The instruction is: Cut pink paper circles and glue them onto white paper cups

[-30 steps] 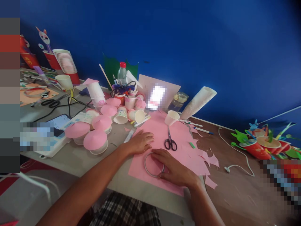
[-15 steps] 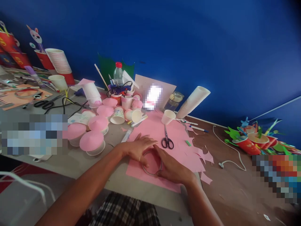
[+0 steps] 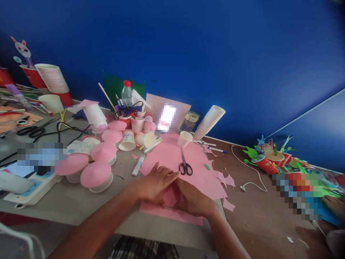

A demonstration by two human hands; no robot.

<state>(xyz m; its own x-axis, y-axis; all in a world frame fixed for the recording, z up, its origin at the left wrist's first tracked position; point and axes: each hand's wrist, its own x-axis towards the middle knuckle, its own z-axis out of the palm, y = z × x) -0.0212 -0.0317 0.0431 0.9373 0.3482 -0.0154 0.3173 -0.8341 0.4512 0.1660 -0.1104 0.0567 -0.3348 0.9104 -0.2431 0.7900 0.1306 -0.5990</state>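
Filling the background, a blue wall (image 3: 215,54) stands behind a grey table (image 3: 81,201) crowded with craft things. A pink sheet (image 3: 172,154) lies on the table in front of the person, its right edge cut ragged, with scraps beside it.

A tilted stack of white cups (image 3: 208,122) leans at the far edge of the sheet. A second stack (image 3: 52,77) sits in a red cup far left. At the right, red cups (image 3: 265,162) hold green paper shapes. Upturned cups with pink caps (image 3: 95,176) cluster left of the sheet. Further back, a cup (image 3: 126,118) holds pens and a dark cord, with a water bottle (image 3: 126,94) behind it. A glass jar (image 3: 189,121) with its lid on stands by the leaning stack; what is in it cannot be told. A small white cup (image 3: 184,138) stands on the sheet, and nothing shows in it. One cup (image 3: 147,139) lies on its side, mouth toward the camera.

Scissors (image 3: 185,167) lie on the sheet just beyond the hands, and a white cable (image 3: 250,178) trails over the brown top to the right.

The left hand (image 3: 152,183) and right hand (image 3: 192,199) rest on the near part of the sheet, palms down, fingers bent and drawn toward each other. Between them lies a thin ring (image 3: 171,207), flat on the paper. The left fingers cross its far side and the right hand closes on its right side. Whether they grip it or only press it down cannot be told.
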